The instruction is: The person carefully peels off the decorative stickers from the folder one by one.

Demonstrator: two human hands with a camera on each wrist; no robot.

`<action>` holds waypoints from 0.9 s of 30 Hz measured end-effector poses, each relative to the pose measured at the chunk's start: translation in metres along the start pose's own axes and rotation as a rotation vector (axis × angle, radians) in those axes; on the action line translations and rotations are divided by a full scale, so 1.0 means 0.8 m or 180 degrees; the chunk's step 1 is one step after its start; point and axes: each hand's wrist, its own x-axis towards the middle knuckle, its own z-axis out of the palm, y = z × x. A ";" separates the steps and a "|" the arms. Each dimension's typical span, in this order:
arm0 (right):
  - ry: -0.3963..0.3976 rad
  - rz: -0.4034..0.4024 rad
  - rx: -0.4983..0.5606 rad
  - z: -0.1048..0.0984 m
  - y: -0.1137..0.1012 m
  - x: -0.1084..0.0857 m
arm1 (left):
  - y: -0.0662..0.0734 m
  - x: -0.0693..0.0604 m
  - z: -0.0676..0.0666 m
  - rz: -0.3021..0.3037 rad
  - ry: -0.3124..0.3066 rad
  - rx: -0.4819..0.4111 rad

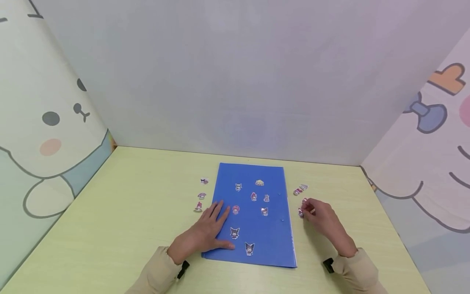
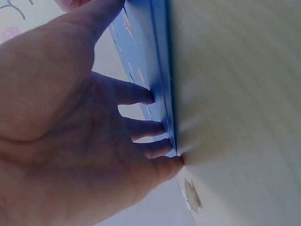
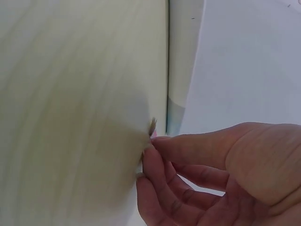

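Note:
A blue board (image 1: pixel 253 228) lies on the table with several small cartoon stickers on it, among them a dark-eared one (image 1: pixel 249 248). My left hand (image 1: pixel 207 230) rests with spread fingers on its left edge; in the left wrist view the hand (image 2: pixel 89 127) has its little finger over the edge of the board (image 2: pixel 162 61). Right of the board, my right hand (image 1: pixel 324 218) pinches at a small sticker (image 1: pixel 301 212) on the table. The right wrist view shows the thumb and index finger of the hand (image 3: pixel 221 169) together, largely hiding the sticker.
Three loose stickers stand in a column left of the board, the topmost sticker (image 1: pixel 204 181) near its upper half. More stickers (image 1: pixel 298 191) lie above my right hand. A pale wall (image 1: pixel 235 81) rises behind the table (image 1: pixel 110 212), with cartoon-printed sheets at both sides.

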 end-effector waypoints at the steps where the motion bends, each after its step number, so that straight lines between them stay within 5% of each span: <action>1: 0.0017 -0.0010 -0.0028 0.000 0.000 0.000 | 0.000 0.000 0.000 -0.0003 0.0000 -0.0010; 15: 0.0045 0.0010 -0.0063 0.005 -0.002 0.003 | -0.002 0.000 0.003 0.0008 0.0013 -0.0013; 27: 0.0298 -0.0268 0.0012 0.014 -0.023 0.003 | -0.005 0.001 0.005 0.0026 0.0040 -0.0006</action>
